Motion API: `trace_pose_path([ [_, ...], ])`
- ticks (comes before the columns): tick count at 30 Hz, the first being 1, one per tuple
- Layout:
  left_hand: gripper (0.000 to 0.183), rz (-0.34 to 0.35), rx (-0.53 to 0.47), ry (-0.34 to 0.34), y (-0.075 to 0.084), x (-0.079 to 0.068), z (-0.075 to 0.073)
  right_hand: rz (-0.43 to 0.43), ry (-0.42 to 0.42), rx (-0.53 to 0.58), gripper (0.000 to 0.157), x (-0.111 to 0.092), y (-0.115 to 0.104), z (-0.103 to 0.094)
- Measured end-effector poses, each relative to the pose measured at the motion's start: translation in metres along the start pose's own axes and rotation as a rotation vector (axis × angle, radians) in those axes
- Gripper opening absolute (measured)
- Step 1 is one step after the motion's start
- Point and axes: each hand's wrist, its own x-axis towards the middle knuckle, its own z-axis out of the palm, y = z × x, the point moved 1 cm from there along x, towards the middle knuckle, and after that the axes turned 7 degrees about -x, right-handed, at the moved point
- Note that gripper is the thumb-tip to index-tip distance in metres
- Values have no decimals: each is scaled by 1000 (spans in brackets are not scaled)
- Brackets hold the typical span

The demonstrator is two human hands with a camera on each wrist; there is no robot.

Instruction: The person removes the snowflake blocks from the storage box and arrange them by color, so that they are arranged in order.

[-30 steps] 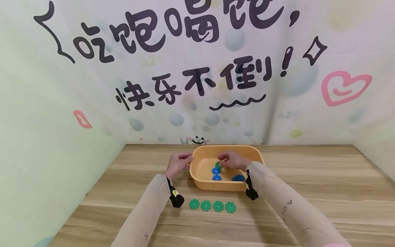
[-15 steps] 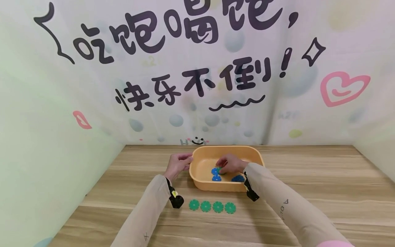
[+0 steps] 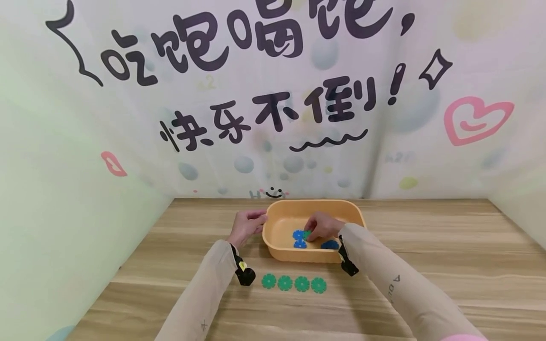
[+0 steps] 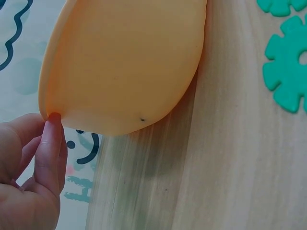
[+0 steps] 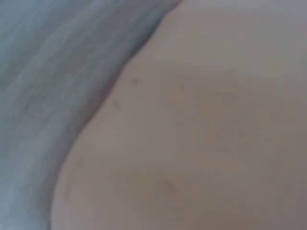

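Observation:
An orange plastic basin [image 3: 277, 255] stands at the back of the table in the head view. My left hand [image 3: 245, 226] pinches its left rim; in the left wrist view the fingers [image 4: 50, 139] meet at the basin's edge [image 4: 120, 86]. Inside the basin, my right hand [image 3: 323, 226] holds a green notched disc [image 3: 306, 234], partly hidden by the fingers. Right beside that disc lie blue notched discs [image 3: 300, 244]. More dark blue discs [image 3: 329, 245] lie near the front wall, partly covered by the right wrist. Only blurred skin and grey cloth fill the right wrist view.
In front of the basin, several green notched discs [image 3: 285, 283] lie flat in a row on the wooden table [image 3: 256, 312]. A printed white cloth [image 3: 239, 123] hangs behind the table. Both wrists wear black camera mounts [image 3: 246, 274].
My right hand has lowered the green disc beside the blue ones and shifted slightly right. The left hand stays on the basin's rim.

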Motion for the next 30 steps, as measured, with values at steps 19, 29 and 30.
trace_pose_path([
  [19,25,-9,-34,5,-1,1,0,-106,6,288,13,-19,-4,-16],
  [29,26,6,-31,2,1,-1,0,-186,39,334,16,-44,-6,-21],
  [30,26,4,-30,3,1,-2,0,-189,42,338,17,-46,-7,-22],
])
